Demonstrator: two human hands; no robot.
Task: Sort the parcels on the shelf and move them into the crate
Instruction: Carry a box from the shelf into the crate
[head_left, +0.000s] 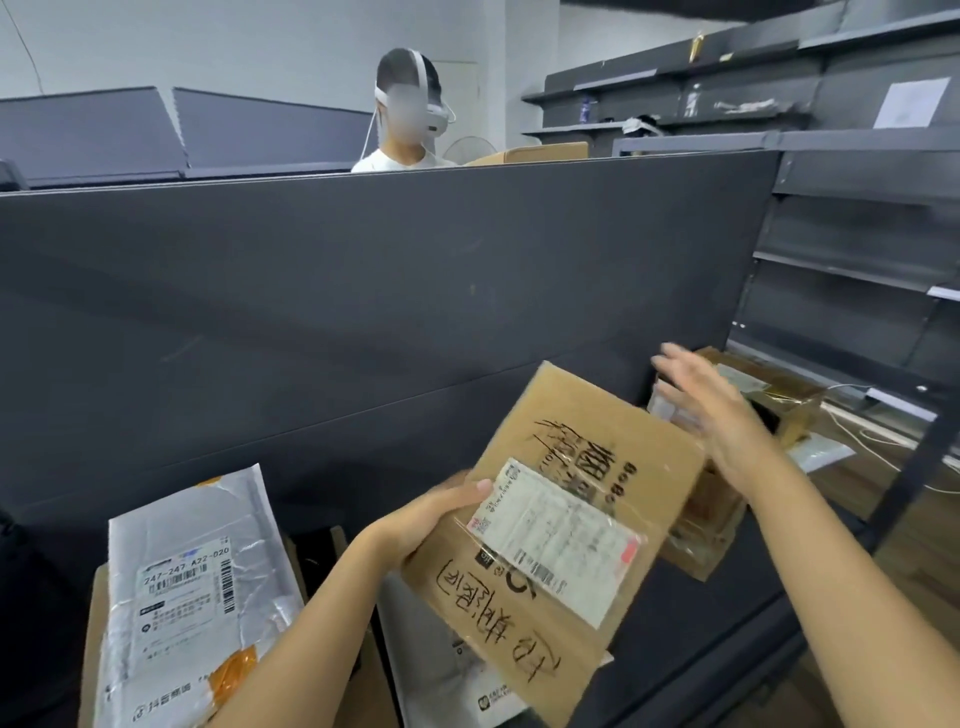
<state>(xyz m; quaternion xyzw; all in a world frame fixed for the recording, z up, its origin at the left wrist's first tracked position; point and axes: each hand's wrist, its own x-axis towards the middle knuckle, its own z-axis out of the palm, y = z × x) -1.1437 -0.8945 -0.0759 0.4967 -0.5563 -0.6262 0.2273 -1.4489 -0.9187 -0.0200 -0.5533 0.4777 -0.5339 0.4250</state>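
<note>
My left hand (436, 512) grips the left edge of a flat brown cardboard parcel (566, 452) with a white shipping label and black handwriting, held tilted above the shelf. My right hand (711, 415) is open, fingers spread and blurred, just past the parcel's upper right corner. Behind it, more brown cardboard parcels (701, 530) sit on the shelf. A silver-grey plastic mailer (192, 597) with a barcode label lies at the lower left. A white mailer (457, 670) lies under the held parcel. No crate is in view.
A dark grey shelf back panel (363, 291) rises right behind the parcels. Another person (410, 111) wearing a white headset stands beyond it. Dark shelving (852, 249) stands at the right, with white cables (883, 431) on the floor there.
</note>
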